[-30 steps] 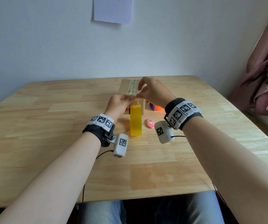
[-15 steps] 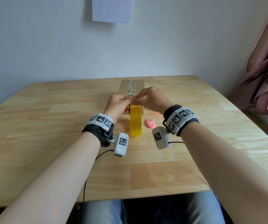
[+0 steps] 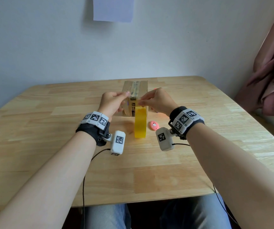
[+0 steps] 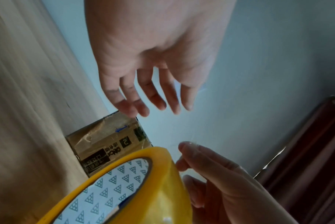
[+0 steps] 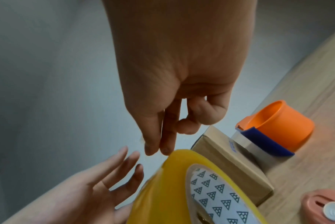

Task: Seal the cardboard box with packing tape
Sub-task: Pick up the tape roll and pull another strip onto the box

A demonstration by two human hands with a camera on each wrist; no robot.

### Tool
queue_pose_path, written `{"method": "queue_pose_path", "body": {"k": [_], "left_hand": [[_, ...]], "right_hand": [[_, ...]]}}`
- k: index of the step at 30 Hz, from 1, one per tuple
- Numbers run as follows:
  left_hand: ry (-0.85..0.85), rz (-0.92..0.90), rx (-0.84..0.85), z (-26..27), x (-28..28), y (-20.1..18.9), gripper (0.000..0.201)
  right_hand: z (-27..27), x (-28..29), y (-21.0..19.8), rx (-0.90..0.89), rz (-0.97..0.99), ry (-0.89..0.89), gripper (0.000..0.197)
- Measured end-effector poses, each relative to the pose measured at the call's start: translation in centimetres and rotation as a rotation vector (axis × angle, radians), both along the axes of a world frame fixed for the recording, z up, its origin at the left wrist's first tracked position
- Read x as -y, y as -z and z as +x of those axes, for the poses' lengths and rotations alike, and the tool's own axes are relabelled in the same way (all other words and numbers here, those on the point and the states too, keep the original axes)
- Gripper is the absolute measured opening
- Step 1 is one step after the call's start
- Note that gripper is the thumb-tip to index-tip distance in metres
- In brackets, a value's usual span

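Head view showed left hand [image 3: 112, 103] & right hand [image 3: 157, 101] each pinching clear tape above the tape roll [image 3: 140, 123]; prob. thin, sticky, grip edges.

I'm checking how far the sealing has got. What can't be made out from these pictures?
- Whether the hands hold a clear tape strip: the head view shows the left hand and right hand raised apart, but no strip shows plainly.
- The cardboard box near face: partly hidden by the yellow tape roll.
- Print on the box label: too blurred in the left wrist view.
- The orange dispenser: almost hidden behind the right hand in the head view.
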State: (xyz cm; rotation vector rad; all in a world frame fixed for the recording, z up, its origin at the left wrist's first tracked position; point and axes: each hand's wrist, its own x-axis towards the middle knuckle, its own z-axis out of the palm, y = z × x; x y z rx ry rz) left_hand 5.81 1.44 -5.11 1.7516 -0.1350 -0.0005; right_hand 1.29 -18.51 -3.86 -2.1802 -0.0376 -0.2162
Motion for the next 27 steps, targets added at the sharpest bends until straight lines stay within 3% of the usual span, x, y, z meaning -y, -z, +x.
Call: {"method": "queue_pose_path", "body": {"k": [3,6,10,17,22,27], "left_hand": [[0.146,0.024,-0.065,-0.3,0.4,0.2,0.019],[0.223,0.005,-0.086,-0.9,1.1,0.1,0.016],[0.210,-0.030,-0.086,-0.7,1.0,0.3,0.021],[0.220,-0.044,-0.105,-1.1,1.2,0.6,0.007],[0.206,-0.066,-0.104,-1.1,1.6,0.7,0.007],[0.220,-0.091,-0.190,-1.1,1.5,0.8,0.006]], "right_hand": [[-0.5,-0.3,-0.3,-0.018,0.010,-0.084,0.006],[-0.7,-0.5,-0.4,-0.007,-0.033,-0.100,0.014],[-0.5,-0.4,-0.6,-0.006,-0.063,-0.067,0.017],[-0.1,-0.7,-0.7,0.045,-0.123,-0.079,0.024],[-0.7,-0.2,-1.2,-0.027,-0.123,-0.177,0.019],[-1.1,-0.2,-1.5,-0.008,-0.083,-0.118,0.015]]}}
